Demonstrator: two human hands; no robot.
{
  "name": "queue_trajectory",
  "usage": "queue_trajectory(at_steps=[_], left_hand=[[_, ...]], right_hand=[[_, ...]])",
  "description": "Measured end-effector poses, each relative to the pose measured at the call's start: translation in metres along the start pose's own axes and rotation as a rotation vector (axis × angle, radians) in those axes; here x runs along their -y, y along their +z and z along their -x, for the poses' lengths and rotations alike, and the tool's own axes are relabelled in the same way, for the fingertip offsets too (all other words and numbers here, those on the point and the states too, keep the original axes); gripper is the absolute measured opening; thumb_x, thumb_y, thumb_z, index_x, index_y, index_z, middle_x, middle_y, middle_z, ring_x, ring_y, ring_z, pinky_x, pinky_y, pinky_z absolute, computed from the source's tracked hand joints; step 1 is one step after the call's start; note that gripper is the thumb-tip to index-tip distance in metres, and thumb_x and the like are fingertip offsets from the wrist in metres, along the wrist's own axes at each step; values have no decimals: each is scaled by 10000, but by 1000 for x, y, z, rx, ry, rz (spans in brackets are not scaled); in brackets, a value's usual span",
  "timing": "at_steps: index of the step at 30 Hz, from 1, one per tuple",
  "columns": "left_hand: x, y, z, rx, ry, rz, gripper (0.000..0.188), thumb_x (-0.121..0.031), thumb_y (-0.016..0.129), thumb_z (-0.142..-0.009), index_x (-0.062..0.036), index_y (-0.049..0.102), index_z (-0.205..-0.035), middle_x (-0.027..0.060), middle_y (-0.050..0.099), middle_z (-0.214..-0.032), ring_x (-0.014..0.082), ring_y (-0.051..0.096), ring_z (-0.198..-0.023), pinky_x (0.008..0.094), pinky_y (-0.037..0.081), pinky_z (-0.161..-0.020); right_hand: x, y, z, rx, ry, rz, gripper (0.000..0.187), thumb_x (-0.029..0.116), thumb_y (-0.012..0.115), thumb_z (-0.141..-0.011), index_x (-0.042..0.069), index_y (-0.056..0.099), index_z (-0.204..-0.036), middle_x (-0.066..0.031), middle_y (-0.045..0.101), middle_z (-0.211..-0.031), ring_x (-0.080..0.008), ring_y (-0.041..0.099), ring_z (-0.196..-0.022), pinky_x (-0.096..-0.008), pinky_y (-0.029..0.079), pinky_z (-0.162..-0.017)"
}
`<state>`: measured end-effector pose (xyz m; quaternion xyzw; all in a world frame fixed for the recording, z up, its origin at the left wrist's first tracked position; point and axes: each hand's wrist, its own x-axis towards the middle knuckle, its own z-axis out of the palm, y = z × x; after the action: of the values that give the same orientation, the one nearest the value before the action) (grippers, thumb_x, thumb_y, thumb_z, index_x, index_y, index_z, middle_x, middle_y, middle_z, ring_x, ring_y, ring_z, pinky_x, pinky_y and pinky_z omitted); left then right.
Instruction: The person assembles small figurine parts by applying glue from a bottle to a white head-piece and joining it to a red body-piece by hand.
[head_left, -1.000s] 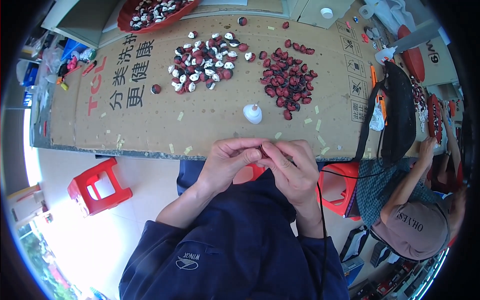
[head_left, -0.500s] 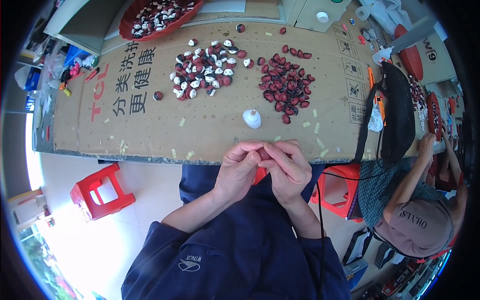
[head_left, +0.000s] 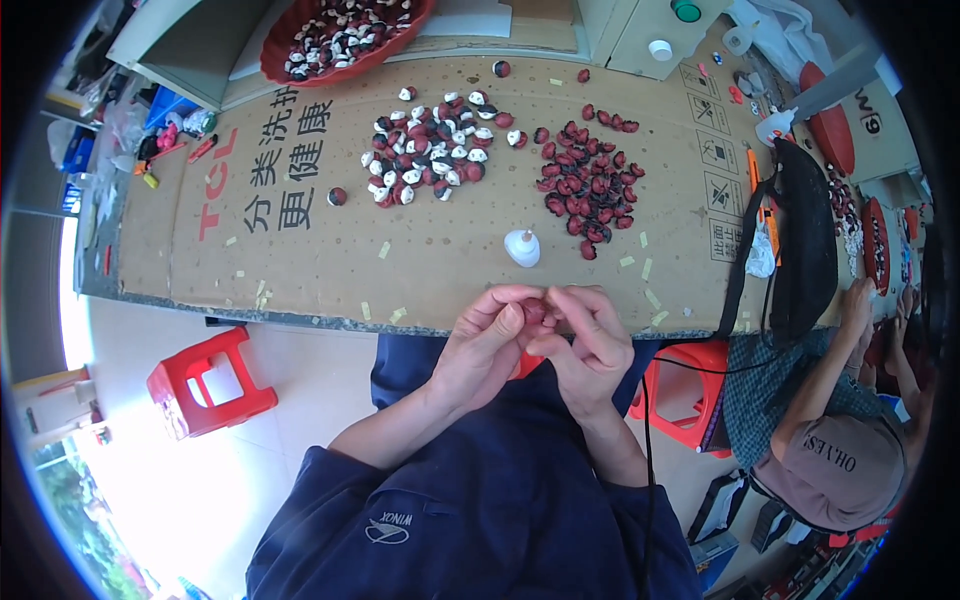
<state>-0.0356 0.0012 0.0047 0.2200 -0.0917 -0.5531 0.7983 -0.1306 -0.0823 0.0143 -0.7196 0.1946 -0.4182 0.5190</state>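
Note:
Over the table's front edge, my left hand (head_left: 480, 348) pinches a small dark-red rounded piece (head_left: 534, 311) between thumb and fingers. Close on its right is my right hand (head_left: 592, 352), thumb and index finger apart; the index fingertip is at the piece, and whether it touches cannot be made out. A white squeeze bottle (head_left: 522, 248) with a narrow tip stands just beyond my hands. Farther right lies a heap of dark-red, black-edged cupped pieces (head_left: 590, 178). To the left spreads a group of small round pieces in red, white and black (head_left: 425, 150).
A red basket (head_left: 278, 66) of similar pieces stands at the back left. On the right lie a black bag (head_left: 806, 235) and an orange cutter (head_left: 771, 235). Another person (head_left: 840, 450) sits at the right. Red stools (head_left: 212, 382) stand below the cardboard-covered table (head_left: 330, 265).
My right thumb has moved down off the red piece, and the right fingers have spread. The left hand keeps hold. The whole view has shifted slightly.

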Motion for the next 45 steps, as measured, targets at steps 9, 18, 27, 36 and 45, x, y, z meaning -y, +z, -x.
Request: queue_trajectory(at_steps=[9, 18, 27, 36, 45], left_hand=[[-65, -12, -15, -304, 59, -354, 223, -224, 537, -855, -25, 544, -956, 11, 518, -642, 101, 471, -533, 247, 361, -462], [-65, -10, -55, -667, 455, -1976, 185, -177, 624, -775, -56, 615, -915, 48, 480, -482, 158, 471, -411, 272, 385, -429], [-51, 11, -22, -61, -92, -968, 205, -149, 541, -861, 11, 580, -984, -11, 542, -704, 36, 455, -589, 187, 371, -507], [-26, 3, -22, -167, 0, -429, 221, -216, 484, -895, -3, 542, -902, 17, 538, -710, 50, 424, -517, 177, 320, -441], [-33, -4, -17, 10, -13, -411, 329, -208, 430, -916, -13, 479, -1176, 40, 543, -818, 74, 454, -636, 185, 351, -536]], right_hand=[[-5, 13, -32, -27, 155, 249, 426, 60, 688, -687, -18, 559, -1086, -124, 569, -992, -158, 525, -772, -257, 442, -671], [-18, 20, -35, 13, -3, 389, 359, 44, 700, -656, -32, 570, -982, -133, 596, -892, -258, 553, -737, -303, 449, -655], [-21, 20, -31, -196, -31, -27, 301, 44, 659, -706, -15, 529, -971, -119, 587, -922, -215, 562, -754, -288, 452, -653], [-11, 22, -29, -129, -95, 127, 302, 52, 663, -691, -4, 545, -963, -107, 586, -886, -214, 533, -718, -299, 434, -616], [-13, 26, -29, -190, -3, 103, 270, 72, 639, -737, -16, 541, -973, -110, 569, -833, -201, 522, -699, -289, 428, -600]])
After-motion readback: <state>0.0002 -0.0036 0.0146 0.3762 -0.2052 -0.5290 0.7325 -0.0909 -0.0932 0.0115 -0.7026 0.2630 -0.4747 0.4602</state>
